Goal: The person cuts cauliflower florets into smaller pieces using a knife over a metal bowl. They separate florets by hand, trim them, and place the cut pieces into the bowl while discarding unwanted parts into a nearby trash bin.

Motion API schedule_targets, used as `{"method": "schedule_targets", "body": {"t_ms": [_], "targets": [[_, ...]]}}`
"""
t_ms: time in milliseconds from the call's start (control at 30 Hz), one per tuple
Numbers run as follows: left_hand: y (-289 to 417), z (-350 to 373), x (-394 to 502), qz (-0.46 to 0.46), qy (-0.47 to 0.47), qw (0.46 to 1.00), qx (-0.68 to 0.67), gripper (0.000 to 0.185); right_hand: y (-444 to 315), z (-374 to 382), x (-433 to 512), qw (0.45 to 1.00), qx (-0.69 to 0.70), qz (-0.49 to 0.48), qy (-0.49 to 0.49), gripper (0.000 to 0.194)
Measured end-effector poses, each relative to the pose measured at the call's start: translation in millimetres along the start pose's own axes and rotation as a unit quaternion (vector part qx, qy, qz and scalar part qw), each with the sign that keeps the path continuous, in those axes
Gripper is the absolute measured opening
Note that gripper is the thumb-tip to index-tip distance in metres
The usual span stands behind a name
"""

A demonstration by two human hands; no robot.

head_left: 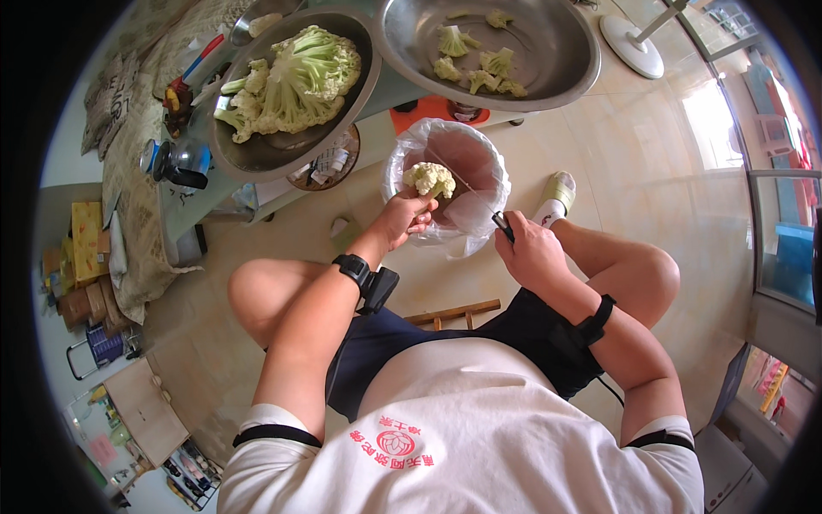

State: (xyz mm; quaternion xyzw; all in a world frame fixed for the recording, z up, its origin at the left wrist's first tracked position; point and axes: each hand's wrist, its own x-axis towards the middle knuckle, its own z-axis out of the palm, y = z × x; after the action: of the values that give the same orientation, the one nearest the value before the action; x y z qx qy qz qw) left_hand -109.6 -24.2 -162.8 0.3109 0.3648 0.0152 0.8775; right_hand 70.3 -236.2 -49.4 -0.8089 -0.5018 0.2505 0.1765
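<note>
My left hand [406, 220] grips a cauliflower floret [430, 178] by its stalk, with the pale head turned up. Under it stands a bin lined with a clear plastic bag [498, 164]. In my right hand [532, 247] is a knife [503, 225] with a black handle; its thin blade reaches up and left over the bin, close to the floret. A steel bowl [225, 138] at the upper left bears a large piece of cauliflower [308, 77]. Several cut florets [498, 62] lie in another steel basin [565, 58] at the upper right.
Both bowls rest on a glass-topped table [174, 221]. A glass pot with a black handle [186, 164] stands near its left edge. Below the table top is a round tray with small items [334, 160]. A white round stand base [632, 48] is on the tiled floor at the upper right.
</note>
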Motion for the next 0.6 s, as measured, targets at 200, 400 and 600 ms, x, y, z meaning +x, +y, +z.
{"method": "schedule_targets", "body": {"t_ms": [200, 400, 600], "targets": [[-1, 7, 5, 0.02, 0.044, 0.997, 0.052, 0.017, 6, 9, 6, 0.999, -0.009, 0.024, -0.041, 0.028], [-3, 1, 7, 0.037, 0.05, 0.995, 0.078, 0.024, 5, 11, 5, 0.997, -0.032, 0.024, -0.068, 0.027], [-7, -4, 12, 0.05, 0.069, 0.99, 0.109, 0.024, 8, 15, 2, 0.996, -0.044, 0.02, -0.074, 0.027]]}}
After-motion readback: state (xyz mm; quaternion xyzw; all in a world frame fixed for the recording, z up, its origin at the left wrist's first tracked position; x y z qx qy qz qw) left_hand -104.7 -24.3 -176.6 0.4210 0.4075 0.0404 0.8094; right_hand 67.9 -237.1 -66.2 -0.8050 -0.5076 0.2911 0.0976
